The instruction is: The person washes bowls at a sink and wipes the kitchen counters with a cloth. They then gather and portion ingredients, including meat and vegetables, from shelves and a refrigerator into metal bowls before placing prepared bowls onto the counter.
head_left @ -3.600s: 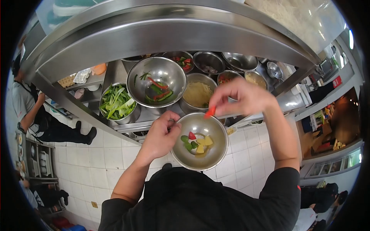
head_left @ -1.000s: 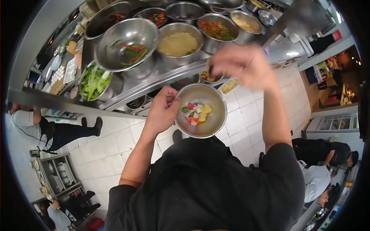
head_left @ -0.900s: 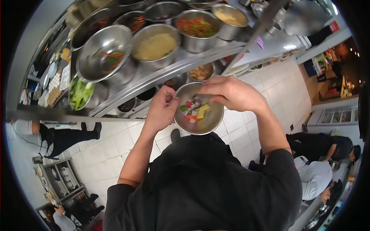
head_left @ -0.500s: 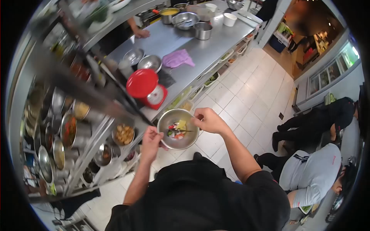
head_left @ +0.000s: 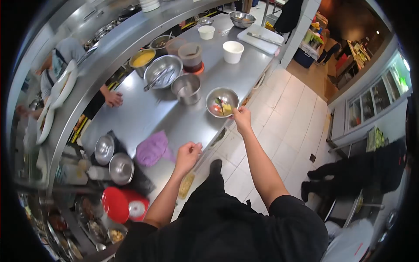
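My right hand (head_left: 242, 120) pinches the rim of a small steel bowl (head_left: 222, 93), which I hold at the edge of the steel counter (head_left: 152, 114). Chopped pieces in red, white, yellow and dark green lie inside it. My left hand (head_left: 188, 157) is apart from the bowl, near the counter's front edge, with its fingers curled in and nothing visible in them. A purple cloth (head_left: 152, 149) lies to the left of that hand. Close beyond the bowl stands a steel pot (head_left: 187, 91).
A large mixing bowl (head_left: 162, 65), a pot of yellow liquid (head_left: 142, 60), white tubs (head_left: 233, 53) and a cutting board with a knife (head_left: 261, 38) stand on the counter. A red scale (head_left: 117, 205) is at lower left. Another person's hand (head_left: 113, 98) rests across the counter. Co-workers stand at right.
I have moved forward along the counter, past the scale and the cloth. My left hand has let go of the bowl; my right hand has carried it to the counter's edge.
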{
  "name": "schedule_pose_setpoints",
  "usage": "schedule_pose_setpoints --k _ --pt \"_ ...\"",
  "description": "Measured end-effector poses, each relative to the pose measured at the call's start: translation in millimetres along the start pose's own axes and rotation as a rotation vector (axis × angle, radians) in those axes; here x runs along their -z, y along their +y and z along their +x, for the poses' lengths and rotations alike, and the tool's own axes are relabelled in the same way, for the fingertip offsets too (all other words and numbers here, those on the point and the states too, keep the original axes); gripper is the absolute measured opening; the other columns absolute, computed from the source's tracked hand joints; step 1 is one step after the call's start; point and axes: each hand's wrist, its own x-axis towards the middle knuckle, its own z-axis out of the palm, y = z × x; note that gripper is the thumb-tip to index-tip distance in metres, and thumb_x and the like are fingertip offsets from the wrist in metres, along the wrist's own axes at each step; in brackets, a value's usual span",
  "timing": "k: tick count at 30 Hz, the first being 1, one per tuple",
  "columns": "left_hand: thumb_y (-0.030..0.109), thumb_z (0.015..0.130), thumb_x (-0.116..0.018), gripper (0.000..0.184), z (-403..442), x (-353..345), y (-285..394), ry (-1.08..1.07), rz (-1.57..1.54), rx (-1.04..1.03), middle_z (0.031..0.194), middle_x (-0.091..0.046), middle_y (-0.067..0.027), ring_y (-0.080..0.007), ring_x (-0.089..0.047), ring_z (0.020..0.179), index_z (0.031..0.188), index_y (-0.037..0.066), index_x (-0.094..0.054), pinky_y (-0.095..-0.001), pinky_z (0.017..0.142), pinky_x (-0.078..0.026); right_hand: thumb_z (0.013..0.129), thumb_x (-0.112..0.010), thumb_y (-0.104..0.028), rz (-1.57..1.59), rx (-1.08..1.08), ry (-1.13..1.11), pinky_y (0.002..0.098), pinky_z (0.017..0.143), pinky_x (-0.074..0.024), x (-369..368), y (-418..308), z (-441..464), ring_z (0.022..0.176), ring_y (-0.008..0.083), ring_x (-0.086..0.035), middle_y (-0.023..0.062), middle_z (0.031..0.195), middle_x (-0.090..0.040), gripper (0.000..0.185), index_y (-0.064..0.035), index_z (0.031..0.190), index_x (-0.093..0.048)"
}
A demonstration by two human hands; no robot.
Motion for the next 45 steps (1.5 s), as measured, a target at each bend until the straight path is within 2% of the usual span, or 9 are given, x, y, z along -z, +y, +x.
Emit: schedule_pose_setpoints --k 6,11,16,26,30,32,35,40,45 --pt "0.014 0.086 -0.074 0.013 133 -65 157 0.147 0.596 -0.817 0.102 -0.069 -0.0145 -0.0324 -0.066 0.092 0.089 0.001 -0.072 -0.0387 0.081 -0.052 0.085 -0.068 -0.014 -0.208 -0.179 -0.299 0.0331 0.060 -0.0569 66 -34 182 0.070 0.0176 -0.062 0.0066 0.076 -0.060 0.015 -0.0003 0.082 -0.062" --pt "0.000 0.081 -0.073 0.012 191 -43 371 0.717 0.814 -1.380 0.106 -0.070 -0.0151 -0.0305 -0.068 0.097 0.091 0.002 -0.069 -0.0403 0.084 -0.053 0.081 -0.071 -0.031 -0.954 0.226 -0.671 0.0374 0.053 -0.0492 96 -70 332 0.059 0.0177 -0.062 0.0117 0.065 -0.067 0.035 0.0009 0.070 -0.062" --pt "0.006 0.085 -0.073 0.010 228 -38 396 1.085 0.910 -1.247 0.088 -0.070 -0.0108 -0.0248 -0.068 0.079 0.091 0.001 -0.068 -0.0329 0.071 -0.055 0.088 -0.068 -0.009 -0.690 0.010 -0.956 0.0302 0.049 -0.0524 78 -67 438 0.059 0.0126 -0.057 0.0052 0.067 -0.059 0.020 -0.0010 0.073 -0.057" --pt "0.005 0.088 -0.070 0.007 174 -114 298 1.704 0.766 -0.510 0.076 -0.068 -0.0085 -0.0135 -0.065 0.064 0.093 0.001 -0.069 -0.0284 0.061 -0.051 0.090 -0.069 -0.015 -0.656 0.002 -1.325 0.0301 0.055 -0.0519 25 -103 441 0.065 0.0146 -0.060 0.0056 0.073 -0.056 0.021 -0.0017 0.083 -0.054" --pt "0.026 0.094 -0.066 0.026 151 -144 205 1.568 0.604 0.188 0.095 -0.072 -0.0122 -0.0253 -0.070 0.085 0.103 0.002 -0.070 -0.0367 0.077 -0.055 0.092 -0.066 -0.014 -0.638 0.063 -1.397 0.0344 0.059 -0.0564 16 -62 462 0.071 0.0218 -0.066 0.0099 0.080 -0.060 0.020 0.0006 0.088 -0.053" --pt "0.039 0.095 -0.063 0.037 143 -170 129 1.320 0.752 0.456 0.113 -0.070 -0.0166 -0.0340 -0.065 0.107 0.105 0.005 -0.071 -0.0426 0.093 -0.051 0.095 -0.060 -0.014 -0.238 -0.635 -1.251 0.0392 0.061 -0.0603 21 -101 407 0.079 0.0308 -0.071 0.0164 0.089 -0.063 0.019 0.0040 0.095 -0.052" --pt "0.045 0.093 -0.063 0.040 128 -185 76 0.853 0.665 0.692 0.123 -0.066 -0.0191 -0.0372 -0.060 0.119 0.109 0.009 -0.071 -0.0456 0.102 -0.047 0.098 -0.053 -0.018 -0.368 -0.781 -1.422 0.0413 0.064 -0.0621 35 -92 380 0.083 0.0353 -0.072 0.0247 0.100 -0.064 0.029 0.0092 0.107 -0.052" --pt "0.032 0.096 -0.056 0.035 94 -103 43 1.370 0.576 0.852 0.105 -0.069 -0.0254 -0.0428 -0.066 0.102 0.111 0.001 -0.064 -0.0517 0.086 -0.052 0.093 -0.063 -0.022 -0.675 0.503 -2.017 0.0343 0.068 -0.0527 -13 -107 250 0.079 0.0259 -0.071 0.0137 0.081 -0.069 0.023 -0.0001 0.091 -0.068" --pt "0.021 0.094 -0.063 0.026 54 -25 93 1.691 0.502 0.247 0.093 -0.072 -0.0212 -0.0347 -0.071 0.084 0.103 -0.003 -0.069 -0.0419 0.075 -0.054 0.091 -0.061 -0.022 -0.358 0.992 -1.974 0.0514 0.108 -0.0358 -208 -73 10 0.127 0.0388 -0.052 0.0215 0.136 -0.056 0.043 -0.0021 0.129 -0.059"
